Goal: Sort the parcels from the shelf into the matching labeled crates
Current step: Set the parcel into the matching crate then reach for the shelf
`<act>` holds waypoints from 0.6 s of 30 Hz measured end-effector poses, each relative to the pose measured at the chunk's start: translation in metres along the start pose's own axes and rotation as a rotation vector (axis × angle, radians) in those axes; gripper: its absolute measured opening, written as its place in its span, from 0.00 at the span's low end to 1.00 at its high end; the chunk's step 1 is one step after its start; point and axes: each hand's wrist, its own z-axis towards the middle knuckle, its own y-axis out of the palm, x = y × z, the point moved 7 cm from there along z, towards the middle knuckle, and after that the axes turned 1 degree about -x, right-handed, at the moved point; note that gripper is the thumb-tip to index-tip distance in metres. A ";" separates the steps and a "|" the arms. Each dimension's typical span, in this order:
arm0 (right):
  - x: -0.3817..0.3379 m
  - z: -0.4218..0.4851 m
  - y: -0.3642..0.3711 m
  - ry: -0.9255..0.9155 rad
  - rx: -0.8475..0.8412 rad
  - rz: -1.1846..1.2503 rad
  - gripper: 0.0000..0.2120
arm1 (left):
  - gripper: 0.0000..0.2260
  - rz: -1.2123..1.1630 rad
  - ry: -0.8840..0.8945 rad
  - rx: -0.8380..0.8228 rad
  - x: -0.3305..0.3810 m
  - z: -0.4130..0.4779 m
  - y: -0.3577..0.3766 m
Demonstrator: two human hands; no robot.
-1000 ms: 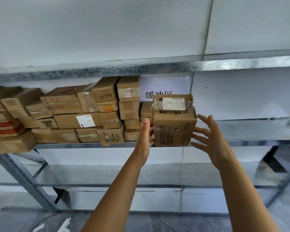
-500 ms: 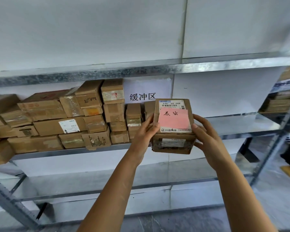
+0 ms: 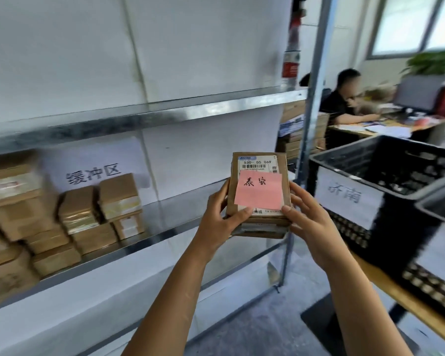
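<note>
Left hand (image 3: 217,222) and right hand (image 3: 311,227) grip the parcel (image 3: 258,164) by its side edges, in open air just off the shelf (image 3: 175,214) front edge. Black crate (image 3: 406,227) rim stands near on the right, not touching.

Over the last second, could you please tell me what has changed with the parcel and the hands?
The parcel left the shelf: the left hand and right hand, a second ago only reaching its sides, now grip it, tipped so its pink note faces up, and have carried it right, toward the black crate. The other parcels stayed stacked on the shelf.
</note>
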 end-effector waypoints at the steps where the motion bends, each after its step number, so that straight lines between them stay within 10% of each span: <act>1: -0.004 -0.003 -0.021 -0.008 0.030 -0.010 0.26 | 0.31 0.011 0.011 -0.047 0.005 0.009 0.021; 18: -0.067 -0.079 -0.298 -0.074 0.603 -0.082 0.23 | 0.38 -0.092 0.186 -0.471 0.057 0.075 0.325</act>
